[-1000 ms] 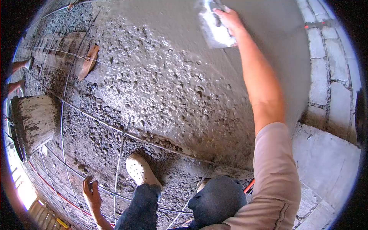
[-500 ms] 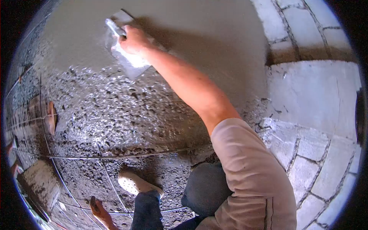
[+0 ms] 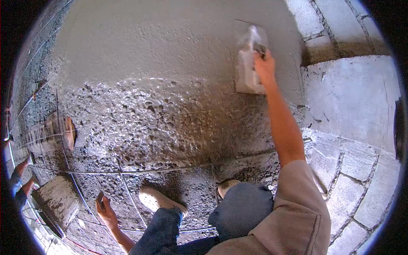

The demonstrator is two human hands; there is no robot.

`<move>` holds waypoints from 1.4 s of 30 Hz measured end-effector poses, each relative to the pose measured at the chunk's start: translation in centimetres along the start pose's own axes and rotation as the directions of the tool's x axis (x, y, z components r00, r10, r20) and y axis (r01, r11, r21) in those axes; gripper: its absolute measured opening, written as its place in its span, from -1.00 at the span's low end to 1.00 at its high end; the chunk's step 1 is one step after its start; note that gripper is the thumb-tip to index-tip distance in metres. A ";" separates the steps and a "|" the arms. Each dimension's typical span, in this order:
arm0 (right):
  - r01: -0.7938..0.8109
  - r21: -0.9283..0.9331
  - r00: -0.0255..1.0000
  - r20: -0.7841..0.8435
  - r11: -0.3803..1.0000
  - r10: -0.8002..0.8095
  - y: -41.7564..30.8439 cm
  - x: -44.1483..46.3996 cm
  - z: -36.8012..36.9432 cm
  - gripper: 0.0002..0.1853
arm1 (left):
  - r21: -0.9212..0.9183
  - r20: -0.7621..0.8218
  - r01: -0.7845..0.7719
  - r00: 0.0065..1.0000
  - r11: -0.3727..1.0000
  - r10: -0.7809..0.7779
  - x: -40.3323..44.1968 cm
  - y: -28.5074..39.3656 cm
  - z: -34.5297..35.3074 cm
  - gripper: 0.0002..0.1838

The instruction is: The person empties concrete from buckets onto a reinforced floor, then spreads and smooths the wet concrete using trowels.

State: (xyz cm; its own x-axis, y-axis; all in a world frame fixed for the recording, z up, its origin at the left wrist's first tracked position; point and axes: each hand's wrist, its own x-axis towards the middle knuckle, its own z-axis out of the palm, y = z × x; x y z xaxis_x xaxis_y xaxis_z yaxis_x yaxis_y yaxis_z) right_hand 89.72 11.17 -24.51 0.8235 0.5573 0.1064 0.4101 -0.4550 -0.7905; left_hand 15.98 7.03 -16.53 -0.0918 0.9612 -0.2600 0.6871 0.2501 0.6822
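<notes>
My right hand point(image 3: 264, 66) is closed round the handle of a flat steel trowel point(image 3: 248, 78), which lies on the smooth wet concrete point(image 3: 170, 42) near its right side. Below the smooth part, the concrete point(image 3: 144, 114) is rough, with pebbles and shiny wet spots. My left hand point(image 3: 107, 212) is low at the left, over the gravelly ground, its fingers curled with dark marks at the tips; whether it holds anything is too small to tell.
Steel bars point(image 3: 148, 171) cross the ground before my shoes point(image 3: 159, 199). A wooden piece point(image 3: 69, 132) and a dirty bucket point(image 3: 59, 199) are at left, near another person's feet point(image 3: 29, 185). A block wall point(image 3: 357, 170) stands at right.
The trowel and my right hand swept left, then back to the right over the smooth concrete. The view has turned. My left hand stays low at the left.
</notes>
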 end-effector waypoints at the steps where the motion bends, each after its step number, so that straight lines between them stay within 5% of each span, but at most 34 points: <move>1: -0.062 0.091 0.998 0.002 0.994 0.062 -0.1 -0.5 -1.8 -0.63 | 0.001 0.000 -0.003 1.000 1.000 0.003 0.3 0.4 0.2 -0.61; 8: -0.054 0.176 0.987 -0.140 0.983 0.080 1.6 0.9 -2.3 -0.62 | 0.024 0.061 -0.027 0.998 0.999 0.025 1.0 2.1 0.5 -0.62; 11: -0.079 0.312 0.994 -0.052 0.947 0.101 -0.7 2.1 1.5 -0.61 | 0.029 0.053 -0.012 0.999 1.000 0.010 0.6 1.3 0.0 -0.63; 13: -0.044 0.174 0.998 -0.028 0.984 0.050 -2.1 3.5 5.1 -0.73 | -0.003 0.021 0.045 0.999 0.999 -0.045 0.1 -0.4 -0.4 -0.63; 17: -0.061 0.245 0.997 0.063 0.968 0.047 -8.8 2.7 11.5 -0.64 | 0.012 0.037 0.102 0.994 0.995 -0.102 -1.8 -0.9 -1.2 -0.64; 19: 0.085 0.147 0.992 0.074 0.985 -0.097 -10.5 2.9 15.3 -0.64 | -0.026 -0.021 0.075 0.997 0.997 -0.076 -2.8 -1.8 -1.2 -0.64; 25: 0.111 0.142 0.914 0.375 0.984 -0.157 -20.9 -2.7 25.3 -0.69 | 0.021 -0.060 0.183 0.982 0.983 -0.181 -6.0 -3.8 -3.6 -0.64; 29: 0.178 0.167 0.822 0.516 0.970 -0.240 -27.1 -8.5 28.7 -0.64 | -0.128 -0.168 0.198 0.961 0.972 -0.218 -7.9 -7.7 -3.8 -0.63; 34: 0.366 0.038 0.789 0.518 0.930 -0.332 -29.1 -10.4 30.8 -0.57 | -0.043 -0.139 0.184 0.972 0.982 -0.188 -8.2 -6.5 -3.3 -0.59; 42: 0.197 -0.121 0.920 0.366 0.973 -0.141 -24.7 -3.8 24.2 -0.58 | 0.009 -0.069 0.168 0.984 0.986 -0.167 -7.0 -5.5 -3.3 -0.58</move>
State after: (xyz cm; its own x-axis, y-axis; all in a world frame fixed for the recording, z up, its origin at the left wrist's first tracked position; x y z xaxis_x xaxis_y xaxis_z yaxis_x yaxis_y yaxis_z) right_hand 66.95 37.11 -19.96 0.5560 0.8311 -0.0119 0.6088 -0.4170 -0.6749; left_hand 10.47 -0.73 -16.21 -0.2546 0.9116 -0.3227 0.6686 0.4070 0.6224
